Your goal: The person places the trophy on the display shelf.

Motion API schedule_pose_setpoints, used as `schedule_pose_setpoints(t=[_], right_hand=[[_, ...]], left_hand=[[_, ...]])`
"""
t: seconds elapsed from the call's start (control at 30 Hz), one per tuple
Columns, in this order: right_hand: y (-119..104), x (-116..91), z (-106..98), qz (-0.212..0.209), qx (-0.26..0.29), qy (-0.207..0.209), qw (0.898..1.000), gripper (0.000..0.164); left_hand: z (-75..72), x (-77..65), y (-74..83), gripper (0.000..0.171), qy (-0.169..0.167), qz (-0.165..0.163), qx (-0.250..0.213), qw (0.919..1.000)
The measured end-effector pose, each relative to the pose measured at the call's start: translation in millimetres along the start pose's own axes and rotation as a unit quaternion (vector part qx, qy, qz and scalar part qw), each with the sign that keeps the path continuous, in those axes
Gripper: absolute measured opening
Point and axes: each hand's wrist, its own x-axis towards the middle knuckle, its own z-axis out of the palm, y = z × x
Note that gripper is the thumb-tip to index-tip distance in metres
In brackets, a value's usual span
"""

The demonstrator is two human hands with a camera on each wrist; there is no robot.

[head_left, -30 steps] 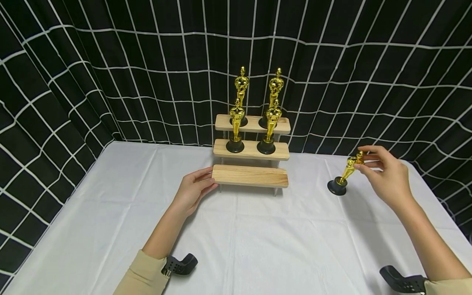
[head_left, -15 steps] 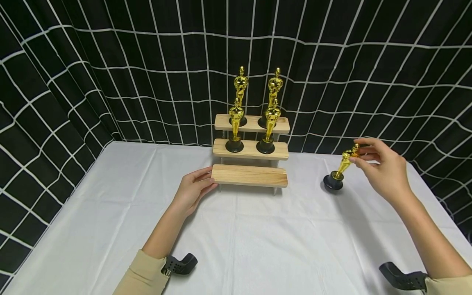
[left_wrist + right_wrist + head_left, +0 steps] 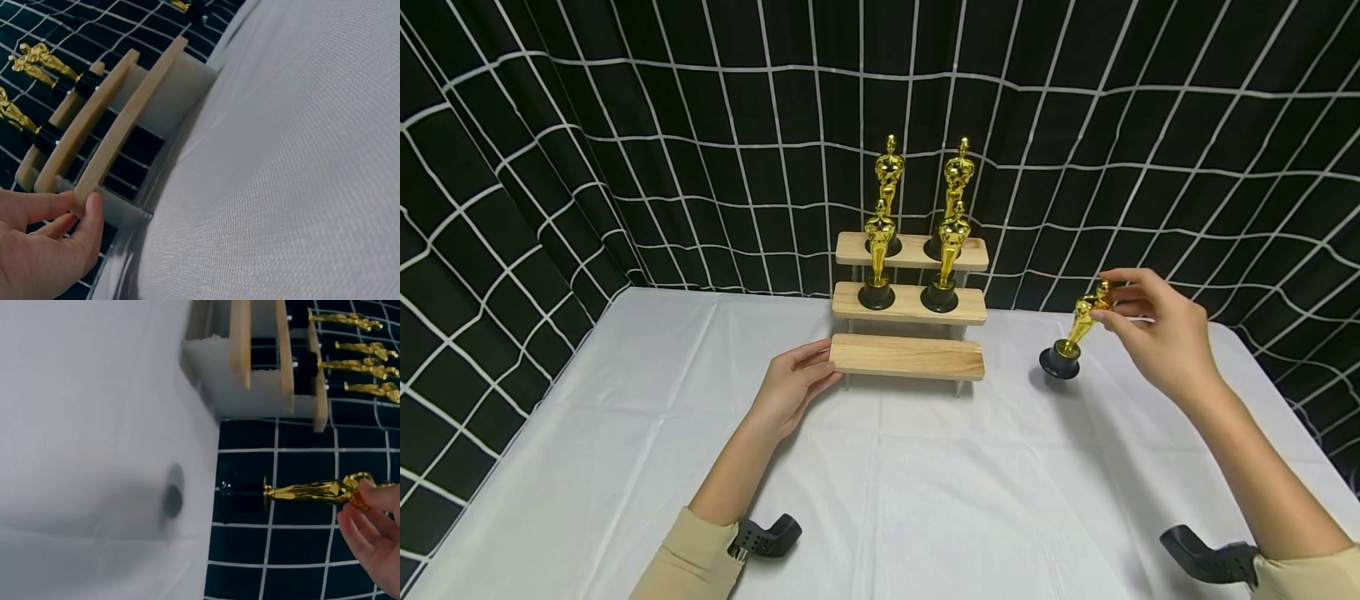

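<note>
A three-tier wooden display stand is at the table's middle back. My left hand pinches the left end of its lowest board between thumb and fingers, plain in the left wrist view. To the stand's right, my right hand grips a gold trophy statuette by its upper body. The statuette leans, its round black base down and toward the stand; the right wrist view shows that base off the cloth. Two matching statuettes stand on the middle tier, such as the left one, and two on the top tier.
White cloth covers the table. A black curtain with a white grid hangs close behind the stand and along both sides. The lowest board is bare. A shadow falls on the cloth beneath the held statuette.
My right hand has carried the statuette leftward and slightly up in the head view, closer to the stand. The left hand keeps its hold on the lowest board.
</note>
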Motion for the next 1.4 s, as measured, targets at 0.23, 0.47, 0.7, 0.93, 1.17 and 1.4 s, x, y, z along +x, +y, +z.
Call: schedule_pose_setpoints(t=[0.23, 0.47, 0.7, 0.93, 1.17, 1.4], right_hand=[[-12.3, 2.8, -0.2, -0.013, 0.001, 0.0, 1.0, 0.046], [-27.5, 4.6, 2.6, -0.029, 0.021, -0.002, 0.999, 0.045], [-38.7, 5.8, 6.5, -0.049, 0.041, -0.002, 0.998, 0.043], [-51.1, 6.1, 11.2, -0.054, 0.057, -0.011, 0.997, 0.044], [-67.7, 9.4, 19.0, -0.064, 0.067, -0.021, 0.995, 0.042], [-82.1, 14.1, 29.5, -0.07, 0.084, -0.031, 0.994, 0.042]], left_hand=[[0.5, 0.3, 0.2, 0.049, 0.0, 0.0, 0.0, 1.0], [0.7, 0.1, 1.1, 0.049, -0.001, 0.001, -0.003, 1.0], [1.1, -0.3, 0.9, 0.049, -0.003, 0.003, -0.004, 1.0], [0.3, 1.1, -0.4, 0.049, -0.003, 0.001, -0.005, 1.0], [0.1, -0.7, 0.0, 0.049, -0.003, 0.004, -0.005, 1.0], [0.8, -0.7, 0.9, 0.049, -0.003, 0.004, -0.006, 1.0]])
